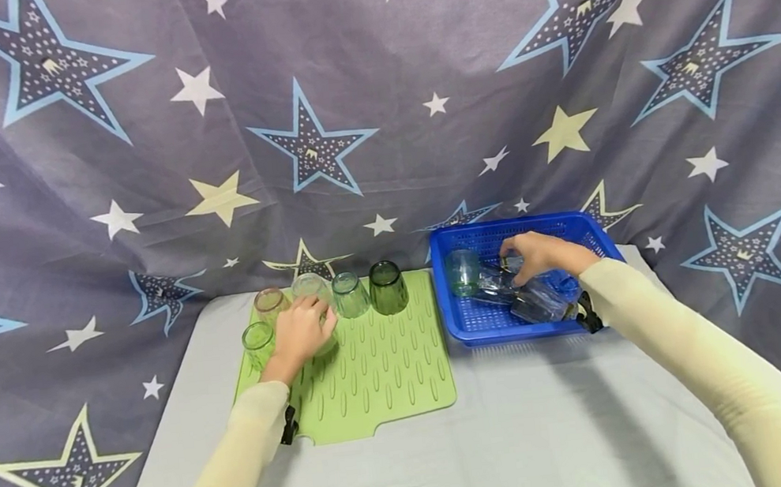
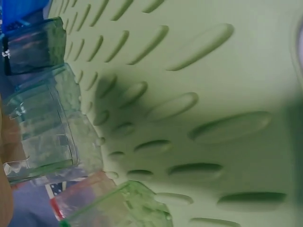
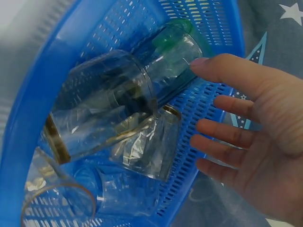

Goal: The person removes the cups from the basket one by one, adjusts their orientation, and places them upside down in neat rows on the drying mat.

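On the ribbed green mat, my left hand [image 1: 302, 328] holds a clear glass [image 1: 327, 341]; in the left wrist view, this glass [image 2: 45, 135] stands close by a finger at the left edge. Around it are a light green glass [image 1: 259, 346], a pinkish glass [image 1: 271, 304], another clear glass [image 1: 309, 285], a teal glass [image 1: 351, 297] and a dark green glass [image 1: 388, 290]. Above the blue basket, my right hand [image 3: 255, 127] spreads its thumb and fingers, holding nothing. A teal-green glass [image 3: 175, 61] lies near the thumb. Clear glasses [image 3: 104, 104] with gold-coloured bands lie below.
The blue basket [image 1: 507, 336] stands to the right of the green mat [image 1: 384, 387]. A blue glass [image 3: 128, 189] lies low in the basket. Behind the white-covered table [image 1: 525, 436] hangs a grey star-patterned cloth [image 1: 376, 102].
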Demonstrator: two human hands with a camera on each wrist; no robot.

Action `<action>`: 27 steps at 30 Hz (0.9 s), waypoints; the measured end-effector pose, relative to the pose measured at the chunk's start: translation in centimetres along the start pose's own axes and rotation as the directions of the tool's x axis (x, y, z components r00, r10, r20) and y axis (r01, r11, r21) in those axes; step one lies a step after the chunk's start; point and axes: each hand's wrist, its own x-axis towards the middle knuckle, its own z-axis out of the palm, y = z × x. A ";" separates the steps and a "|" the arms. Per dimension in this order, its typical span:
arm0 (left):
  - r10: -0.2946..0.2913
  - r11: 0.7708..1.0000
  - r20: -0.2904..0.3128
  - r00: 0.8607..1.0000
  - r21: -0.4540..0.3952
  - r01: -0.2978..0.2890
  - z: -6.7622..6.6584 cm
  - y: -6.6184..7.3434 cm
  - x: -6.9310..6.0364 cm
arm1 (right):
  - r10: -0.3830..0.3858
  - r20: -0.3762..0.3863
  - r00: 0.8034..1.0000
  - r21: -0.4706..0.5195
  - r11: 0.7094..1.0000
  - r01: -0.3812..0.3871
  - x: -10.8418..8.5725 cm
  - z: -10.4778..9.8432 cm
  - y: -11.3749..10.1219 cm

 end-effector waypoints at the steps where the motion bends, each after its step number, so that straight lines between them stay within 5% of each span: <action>1: -0.004 1.000 0.003 1.000 -0.002 0.004 0.1 -0.1 -0.1 | -0.001 -0.001 1.000 0.004 1.000 0.001 0.1 0.1 0.0; 18: -0.089 0.996 0.113 0.990 0.018 0.088 0.8 -0.7 -1.7 | 0.018 -0.008 1.000 0.055 0.998 -0.018 2.2 1.6 -0.6; 27: -0.097 0.995 0.110 0.989 0.033 0.094 1.4 -1.1 -2.2 | 0.071 0.008 0.997 0.057 0.996 -0.071 3.4 2.4 -0.9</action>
